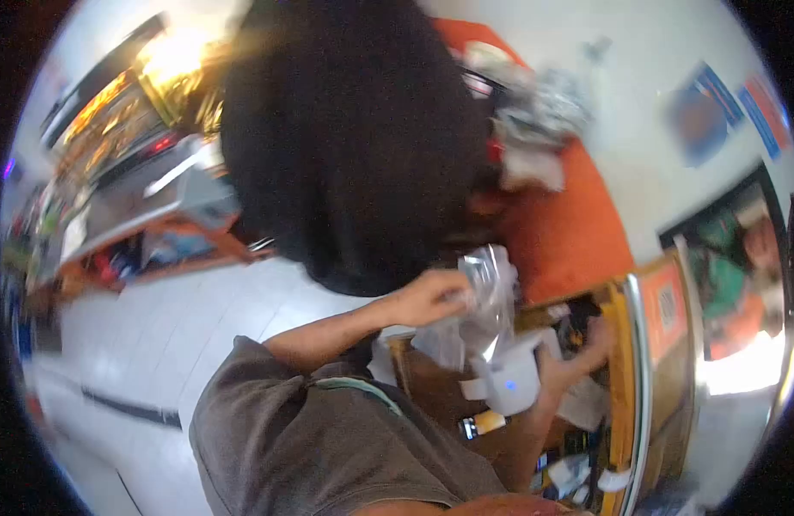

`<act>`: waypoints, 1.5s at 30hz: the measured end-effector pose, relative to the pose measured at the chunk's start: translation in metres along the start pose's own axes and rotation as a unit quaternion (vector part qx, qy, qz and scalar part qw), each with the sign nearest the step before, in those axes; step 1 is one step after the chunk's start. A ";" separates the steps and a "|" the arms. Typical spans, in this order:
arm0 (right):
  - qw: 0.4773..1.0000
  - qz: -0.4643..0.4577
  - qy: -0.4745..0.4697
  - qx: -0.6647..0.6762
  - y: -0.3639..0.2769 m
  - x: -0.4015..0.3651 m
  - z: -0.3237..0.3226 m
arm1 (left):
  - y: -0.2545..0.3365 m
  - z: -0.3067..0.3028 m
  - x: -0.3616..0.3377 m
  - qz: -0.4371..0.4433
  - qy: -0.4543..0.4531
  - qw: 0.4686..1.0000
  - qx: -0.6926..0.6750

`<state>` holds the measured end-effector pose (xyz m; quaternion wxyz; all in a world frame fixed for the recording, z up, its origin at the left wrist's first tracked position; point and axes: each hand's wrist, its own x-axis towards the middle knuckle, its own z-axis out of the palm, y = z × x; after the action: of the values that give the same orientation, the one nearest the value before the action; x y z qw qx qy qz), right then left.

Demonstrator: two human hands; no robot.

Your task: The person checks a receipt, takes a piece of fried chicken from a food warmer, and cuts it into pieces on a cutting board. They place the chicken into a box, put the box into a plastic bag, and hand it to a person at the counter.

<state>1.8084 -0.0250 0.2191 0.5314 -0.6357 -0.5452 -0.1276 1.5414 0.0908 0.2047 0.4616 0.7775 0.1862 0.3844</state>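
Note:
My left hand [433, 297] reaches in from the left, its fingers curled at the edge of a crumpled clear plastic bag [491, 297]. My right hand [573, 365] is over the wooden cabinet or drawer, thumb and fingers spread apart. Beside its thumb is a white rounded object [510, 383] with a small blue spot; whether they touch is hard to tell. Below that object lies a small bottle [481, 424] with an orange body and a dark end. Motion blur softens both hands.
A person in black [354, 146] stands close in front. An orange surface [569, 232] holds plastic-wrapped items [547, 107]. A wooden frame with a metal rail [639, 387] borders the right side. At left stands a counter [139, 219] above white floor tiles [147, 344].

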 end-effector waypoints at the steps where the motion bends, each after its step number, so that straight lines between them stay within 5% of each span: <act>1: 0.977 -0.092 -0.190 0.042 -0.039 -0.014 0.017 | 0.016 -0.019 -0.027 -0.017 0.031 0.999 0.025; 3: 0.928 -0.136 -0.328 0.111 -0.106 -0.054 0.065 | 0.047 -0.056 -0.081 0.006 -0.127 0.991 0.029; 5: 0.883 -0.126 -0.416 0.177 -0.144 -0.090 0.099 | 0.073 -0.094 -0.136 -0.059 -0.074 0.989 0.113; 7: 0.784 0.090 -0.534 0.304 -0.189 -0.103 0.125 | 0.086 -0.134 -0.192 -0.071 0.046 0.972 0.219; 8: 0.781 0.085 -0.537 0.307 -0.212 -0.110 0.138 | 0.092 -0.152 -0.222 -0.073 0.052 0.971 0.223; 10: 0.746 0.028 -0.593 0.302 -0.262 -0.118 0.161 | 0.103 -0.186 -0.279 -0.269 0.077 0.936 0.213; 13: 0.724 -0.027 -0.614 0.313 -0.338 -0.130 0.216 | 0.114 -0.235 -0.353 -0.333 0.124 0.927 0.118; 14: 0.731 -0.112 -0.583 0.336 -0.356 -0.140 0.246 | 0.113 -0.250 -0.378 -0.331 0.127 0.927 0.124; 16: 0.727 -0.196 -0.547 0.366 -0.401 -0.156 0.297 | 0.107 -0.278 -0.427 -0.310 0.378 0.871 -0.051; 17: 0.725 -0.192 -0.550 0.367 -0.430 -0.157 0.315 | 0.111 -0.298 -0.449 -0.314 0.377 0.870 -0.052; 19: 0.568 -0.196 -0.736 0.312 -0.488 -0.153 0.341 | 0.119 -0.333 -0.486 -0.346 0.341 0.865 0.126; 21: 0.565 -0.212 -0.743 0.290 -0.534 -0.153 0.367 | 0.123 -0.360 -0.506 -0.366 0.328 0.856 0.159; 23: 0.565 -0.225 -0.747 0.269 -0.558 -0.161 0.400 | 0.109 -0.383 -0.527 -0.388 0.393 0.834 0.018; 26: 0.476 -0.207 -0.805 0.287 -0.572 -0.170 0.459 | 0.093 -0.414 -0.539 -0.344 0.346 0.872 -0.042; 27: 0.477 -0.201 -0.806 0.287 -0.580 -0.178 0.473 | 0.087 -0.423 -0.542 -0.325 0.309 0.892 -0.057; 29: 0.708 -0.247 -0.586 0.307 -0.600 -0.201 0.506 | 0.063 -0.437 -0.548 -0.355 0.273 0.887 -0.114; 30: 0.858 -0.273 -0.320 0.296 -0.616 -0.220 0.517 | 0.051 -0.443 -0.544 -0.380 0.335 0.841 -0.191; 31: 0.894 -0.252 -0.272 0.251 -0.628 -0.221 0.520 | 0.040 -0.450 -0.540 -0.400 0.394 0.784 -0.264; 33: 0.831 -0.135 -0.472 0.263 -0.629 -0.242 0.539 | 0.015 -0.472 -0.538 -0.401 0.448 0.746 -0.288; 35: 0.649 -0.055 -0.720 0.240 -0.640 -0.242 0.552 | -0.006 -0.492 -0.538 -0.368 0.549 0.714 -0.230; 36: 0.644 -0.051 -0.724 0.242 -0.640 -0.254 0.565 | -0.011 -0.505 -0.533 -0.371 0.544 0.726 -0.198; 38: 0.555 -0.046 -0.723 0.409 -0.645 -0.279 0.599 | -0.035 -0.525 -0.524 -0.372 0.553 0.736 -0.117; 40: 0.545 -0.062 -0.742 0.386 -0.663 -0.275 0.633 | -0.056 -0.547 -0.506 -0.341 0.577 0.741 0.040; 43: 0.517 -0.104 -0.757 0.385 -0.686 -0.259 0.682 | -0.058 -0.597 -0.501 -0.350 0.556 0.753 0.032; 45: 0.415 0.004 -0.789 0.453 -0.695 -0.247 0.706 | -0.050 -0.627 -0.500 -0.351 0.542 0.763 -0.010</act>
<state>0.8458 0.3021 0.1246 0.0782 -0.1257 -0.7010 0.6976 0.7446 0.1540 0.1227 0.3942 0.3150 0.6617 0.5545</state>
